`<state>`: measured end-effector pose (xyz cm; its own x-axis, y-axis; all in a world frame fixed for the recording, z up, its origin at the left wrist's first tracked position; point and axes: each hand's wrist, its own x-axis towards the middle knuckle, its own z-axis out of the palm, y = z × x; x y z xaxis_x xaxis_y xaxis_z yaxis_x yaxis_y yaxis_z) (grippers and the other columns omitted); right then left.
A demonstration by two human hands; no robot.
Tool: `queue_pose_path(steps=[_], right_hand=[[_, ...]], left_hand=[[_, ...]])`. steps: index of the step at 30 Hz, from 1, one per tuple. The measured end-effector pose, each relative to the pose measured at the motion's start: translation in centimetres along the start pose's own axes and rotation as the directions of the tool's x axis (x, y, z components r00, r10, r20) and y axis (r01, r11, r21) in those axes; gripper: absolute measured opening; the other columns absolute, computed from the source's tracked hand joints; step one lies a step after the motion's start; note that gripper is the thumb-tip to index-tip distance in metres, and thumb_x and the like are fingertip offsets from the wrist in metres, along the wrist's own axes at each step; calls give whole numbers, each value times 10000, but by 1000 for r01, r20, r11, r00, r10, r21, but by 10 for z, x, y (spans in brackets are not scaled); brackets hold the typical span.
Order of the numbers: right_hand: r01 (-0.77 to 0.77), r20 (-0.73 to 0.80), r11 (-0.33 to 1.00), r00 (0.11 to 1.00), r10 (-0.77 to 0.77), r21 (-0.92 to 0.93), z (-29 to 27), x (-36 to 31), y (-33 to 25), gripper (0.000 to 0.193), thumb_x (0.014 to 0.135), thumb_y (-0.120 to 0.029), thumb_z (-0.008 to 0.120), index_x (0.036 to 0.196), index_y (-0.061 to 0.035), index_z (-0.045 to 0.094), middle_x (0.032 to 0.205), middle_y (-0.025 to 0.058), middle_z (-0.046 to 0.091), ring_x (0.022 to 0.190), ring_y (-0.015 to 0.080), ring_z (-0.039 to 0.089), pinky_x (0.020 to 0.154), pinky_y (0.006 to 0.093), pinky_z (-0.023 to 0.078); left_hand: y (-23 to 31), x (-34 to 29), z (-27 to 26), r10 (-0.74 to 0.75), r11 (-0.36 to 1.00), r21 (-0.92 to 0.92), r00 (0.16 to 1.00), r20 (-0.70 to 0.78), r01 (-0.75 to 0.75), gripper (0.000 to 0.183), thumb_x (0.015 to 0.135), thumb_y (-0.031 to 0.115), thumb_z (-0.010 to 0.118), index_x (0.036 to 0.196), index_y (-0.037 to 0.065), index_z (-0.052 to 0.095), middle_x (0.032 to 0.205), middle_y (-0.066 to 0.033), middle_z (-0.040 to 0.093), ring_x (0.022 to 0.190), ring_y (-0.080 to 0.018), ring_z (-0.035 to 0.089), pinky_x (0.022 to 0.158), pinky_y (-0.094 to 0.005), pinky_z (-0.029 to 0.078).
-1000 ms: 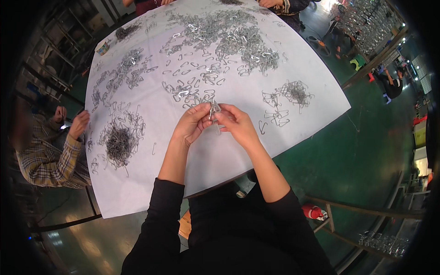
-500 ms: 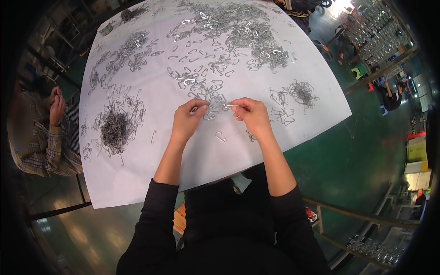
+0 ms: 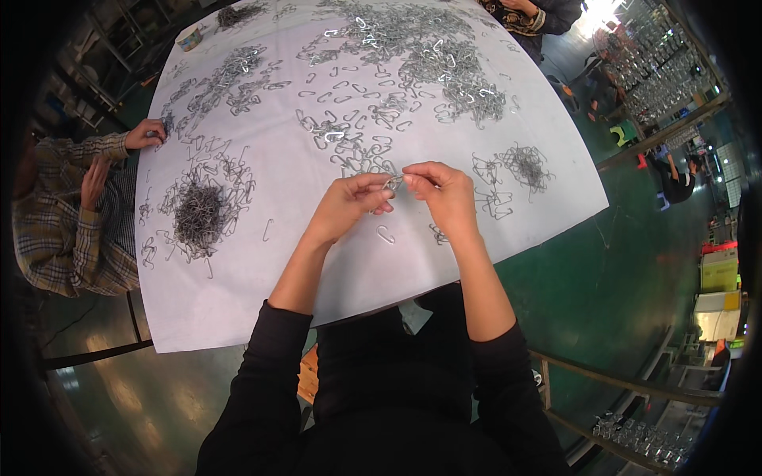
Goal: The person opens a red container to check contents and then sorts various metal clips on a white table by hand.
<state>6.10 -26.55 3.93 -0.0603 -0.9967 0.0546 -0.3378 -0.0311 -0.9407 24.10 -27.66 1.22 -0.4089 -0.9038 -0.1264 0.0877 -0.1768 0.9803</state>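
Observation:
My left hand (image 3: 343,208) pinches a small silver carabiner-shaped wire loop (image 3: 390,184) between thumb and fingers, over the white-covered table. Close beside it, the closed fingertips of my right hand (image 3: 446,198) grip a thin bent wire piece (image 3: 400,176). The two parts meet between my hands; whether they are joined is too small to tell. Just beyond my fingers lies a cluster of similar loops (image 3: 361,159). One single loop (image 3: 386,235) rests nearer me, and a few small wire pieces (image 3: 437,233) lie below my right hand.
A dark pile of bent wires (image 3: 198,214) sits on the left, a smaller wire pile (image 3: 525,166) on the right. A large heap of loops (image 3: 452,67) spreads across the far side, near a paper cup (image 3: 189,38). One co-worker's hand (image 3: 146,133) touches the table's left edge; another person stands far right.
My left hand has moved right and picked up a loop, and both hands have come together. The left co-worker's hand has reached onto the table. Another person's hands have appeared at the far right.

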Motion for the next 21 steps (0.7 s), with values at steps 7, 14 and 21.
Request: queue_pose_path(steps=[7, 14, 21], right_hand=[[204, 67, 963, 978, -195, -177, -11, -5, -6, 85, 787, -63, 670, 866, -51, 700, 754, 32, 585, 683, 130, 564, 611, 260, 459], [215, 187, 962, 965, -183, -166, -11, -5, -5, 107, 795, -59, 650, 891, -62, 696, 749, 47, 577, 668, 161, 541, 616, 284, 438], [114, 22, 986, 993, -112, -125, -1, 9, 11, 166, 795, -29, 621, 934, -84, 691, 785, 68, 605, 744, 236, 598, 659, 323, 468]], left_hand=[[12, -6, 2, -79, 992, 95, 997, 13, 77, 296, 856, 118, 627, 1112, -29, 607, 883, -91, 663, 738, -134, 639, 725, -253, 508], [16, 2, -1, -88, 987, 143, 988, 123, 70, 247, 850, 114, 628, 1063, -11, 641, 843, -74, 663, 713, -127, 634, 686, -252, 520], [2, 5, -7, -238, 966, 145, 955, 180, 213, 353, 834, 136, 653, 1150, -7, 584, 867, -88, 660, 723, -139, 640, 621, -248, 524]])
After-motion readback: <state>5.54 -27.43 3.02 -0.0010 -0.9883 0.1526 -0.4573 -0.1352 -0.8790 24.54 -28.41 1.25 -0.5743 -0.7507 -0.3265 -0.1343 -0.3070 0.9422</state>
